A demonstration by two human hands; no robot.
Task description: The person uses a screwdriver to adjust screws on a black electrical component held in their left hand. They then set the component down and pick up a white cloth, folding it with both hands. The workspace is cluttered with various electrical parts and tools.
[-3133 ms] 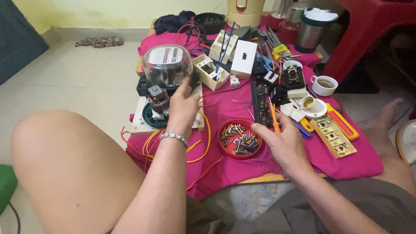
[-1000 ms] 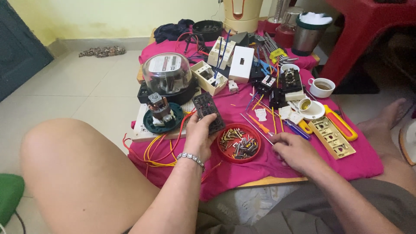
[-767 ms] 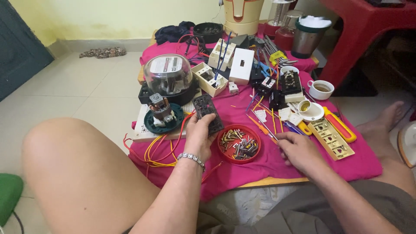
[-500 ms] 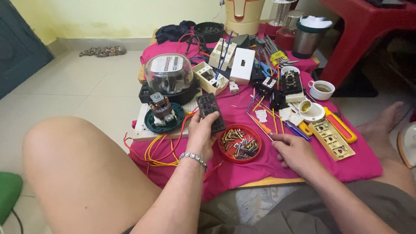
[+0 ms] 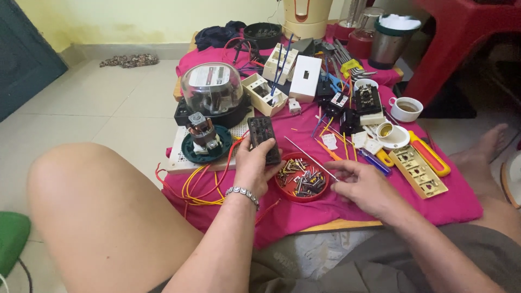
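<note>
My left hand (image 5: pixel 254 168), with a beaded bracelet on the wrist, holds a black rectangular electrical part (image 5: pixel 264 139) upright over the pink cloth (image 5: pixel 374 203). My right hand (image 5: pixel 361 183) rests on the cloth beside a red dish (image 5: pixel 302 177) full of screws, its fingers pinching the handle end of a thin screwdriver (image 5: pixel 310 158) with an orange handle. The screwdriver's metal shaft slants up and left over the dish.
A glass-domed meter (image 5: pixel 211 89) and a small motor (image 5: pixel 203 133) on a green base stand at the left. Orange and yellow wires (image 5: pixel 196 184) loop below them. Switch boxes, a cream terminal strip (image 5: pixel 418 171), tools, a tea cup (image 5: pixel 406 108) and a red stool (image 5: pixel 461 38) lie beyond.
My left hand has picked up the black part and brought it beside the dish. My right hand moved from the tools down to the dish's right edge.
</note>
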